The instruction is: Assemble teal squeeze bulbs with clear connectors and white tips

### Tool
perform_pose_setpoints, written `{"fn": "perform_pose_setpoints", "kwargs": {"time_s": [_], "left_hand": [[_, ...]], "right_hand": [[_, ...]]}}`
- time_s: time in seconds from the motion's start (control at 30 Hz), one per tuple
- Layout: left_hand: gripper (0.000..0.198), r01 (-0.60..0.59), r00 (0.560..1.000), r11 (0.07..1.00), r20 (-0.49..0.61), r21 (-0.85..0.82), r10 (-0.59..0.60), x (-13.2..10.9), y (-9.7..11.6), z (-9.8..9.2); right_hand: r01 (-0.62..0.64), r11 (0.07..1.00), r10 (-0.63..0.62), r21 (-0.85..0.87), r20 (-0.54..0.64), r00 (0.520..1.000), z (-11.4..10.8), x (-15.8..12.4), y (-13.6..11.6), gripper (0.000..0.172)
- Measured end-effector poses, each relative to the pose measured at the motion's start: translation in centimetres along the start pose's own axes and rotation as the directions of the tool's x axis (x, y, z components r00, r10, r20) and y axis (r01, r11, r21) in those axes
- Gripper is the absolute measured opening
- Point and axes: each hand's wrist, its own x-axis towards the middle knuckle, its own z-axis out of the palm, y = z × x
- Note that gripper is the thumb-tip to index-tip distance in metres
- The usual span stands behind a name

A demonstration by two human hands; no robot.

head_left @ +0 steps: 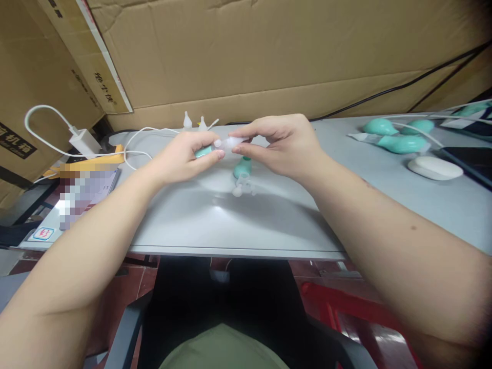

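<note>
Both hands meet above the grey table. My left hand (180, 159) is closed around a small teal bulb (203, 151), which looks like part of a nasal aspirator; the fingers cover most of it. A translucent nozzle tip (232, 142) is pinched between the thumb and fingers of my right hand (286, 143). It lies end to end with the piece in my left hand, and whether they are joined is unclear. Below the hands, another teal bulb (242, 170) rests on the table beside small clear parts (238, 190). Two whitish pointed tips (187, 120) stand behind my left hand.
On the right lie several teal bulbs (380, 126), some in clear wrapping, a white rounded object (435, 168) and a dark flat device (471, 161). A white charger (84, 142) with cable and a booklet (103, 187) are left. Cardboard (269, 61) walls the back.
</note>
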Motion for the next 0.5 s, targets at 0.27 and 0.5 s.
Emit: {"fn": "perform_pose_setpoints", "kwargs": {"time_s": [0.27, 0.5], "left_hand": [[0.029, -0.018, 1.000, 0.999, 0.023, 0.040, 0.017, -0.26, -0.25, -0.21], [0.024, -0.041, 0.996, 0.992, 0.078, 0.119, 0.032, -0.04, -0.84, -0.58]], "right_hand": [[0.052, 0.996, -0.042, -0.074, 0.127, 0.991, -0.84, 0.12, -0.46, 0.017], [0.123, 0.984, -0.101, -0.131, 0.166, 0.981, -0.96, 0.08, -0.34, 0.016]]}}
